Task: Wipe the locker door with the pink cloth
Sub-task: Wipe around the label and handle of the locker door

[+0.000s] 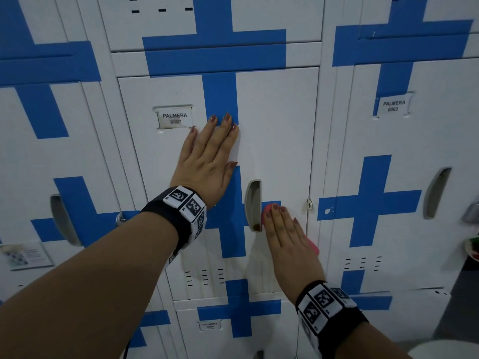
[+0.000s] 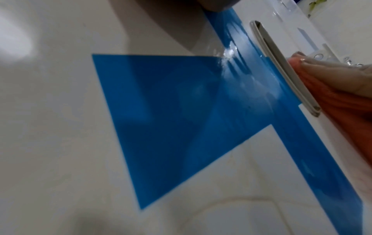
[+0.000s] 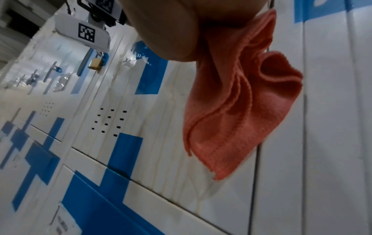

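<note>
Both hands lie against the white locker door (image 1: 274,130) with the blue cross painted on it. Flat and released, the left hand (image 1: 207,156) presses the door with straight fingers, its fingertips (image 1: 227,117) reaching onto the upright bar of the blue cross (image 1: 220,94); the label holder reading PALMERA 0007 (image 1: 174,118) sits just to the left of its fingers. Lower down and to the right of that hand, the right hand (image 1: 285,237) also lies with straight fingers, pressing the pink cloth (image 1: 267,209) against the door; it does not clench the cloth, which peeks out past its fingertips and along its right edge. In the right wrist view the pink cloth (image 3: 237,101) hangs in loose folds below the palm, its free corner drooping against the door. Just left of the right hand's fingers, touching the cloth's edge in the left wrist view, is the recessed grey handle (image 1: 253,206), and right of the same hand, at the door's edge, is the small padlock hasp (image 1: 309,204). Beneath the left wrist a block of vent slots (image 1: 204,277) pierces the door. Both wrists carry black bands with white marker tiles (image 1: 186,203).
</note>
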`<state>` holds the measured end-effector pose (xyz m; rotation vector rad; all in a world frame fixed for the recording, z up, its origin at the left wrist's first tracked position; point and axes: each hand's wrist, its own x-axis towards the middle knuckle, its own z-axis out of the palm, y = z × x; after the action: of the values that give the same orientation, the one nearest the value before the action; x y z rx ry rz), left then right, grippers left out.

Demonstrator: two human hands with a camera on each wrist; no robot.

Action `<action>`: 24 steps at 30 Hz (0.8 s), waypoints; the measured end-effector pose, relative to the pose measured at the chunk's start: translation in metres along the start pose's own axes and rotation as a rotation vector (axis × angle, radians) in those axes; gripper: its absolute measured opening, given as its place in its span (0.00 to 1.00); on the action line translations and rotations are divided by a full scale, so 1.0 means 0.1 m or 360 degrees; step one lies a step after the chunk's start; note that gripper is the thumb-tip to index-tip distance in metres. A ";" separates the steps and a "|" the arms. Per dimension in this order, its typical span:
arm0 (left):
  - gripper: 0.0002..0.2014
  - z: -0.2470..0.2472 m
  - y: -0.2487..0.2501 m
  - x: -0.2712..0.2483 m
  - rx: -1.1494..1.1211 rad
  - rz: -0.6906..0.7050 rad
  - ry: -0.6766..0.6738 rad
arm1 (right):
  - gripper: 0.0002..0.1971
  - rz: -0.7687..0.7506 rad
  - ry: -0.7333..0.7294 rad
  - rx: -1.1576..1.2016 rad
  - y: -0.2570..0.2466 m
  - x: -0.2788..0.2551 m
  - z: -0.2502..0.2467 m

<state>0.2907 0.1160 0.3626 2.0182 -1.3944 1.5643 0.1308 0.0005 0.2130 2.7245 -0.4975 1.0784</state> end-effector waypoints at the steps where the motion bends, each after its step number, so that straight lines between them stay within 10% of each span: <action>1: 0.30 -0.01 0.00 0.00 -0.0004 -0.0001 -0.0007 | 0.35 0.0009 0.0022 0.0007 0.01 -0.02 0.00; 12: 0.29 -0.03 0.00 -0.01 -0.0020 -0.0003 -0.0027 | 0.44 0.0348 0.0086 0.0096 0.05 -0.11 0.01; 17: 0.29 -0.03 0.01 0.00 -0.0021 0.0001 -0.0041 | 0.53 0.0061 -0.0066 0.0001 0.00 -0.14 0.10; 24: 0.29 -0.03 0.01 0.00 -0.0018 0.0002 -0.0035 | 0.39 -0.0370 -0.0145 -0.0147 0.27 -0.19 0.11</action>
<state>0.2880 0.1178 0.3637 2.0339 -1.4095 1.5357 0.1149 -0.0232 0.1934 2.6769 -0.2284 0.8552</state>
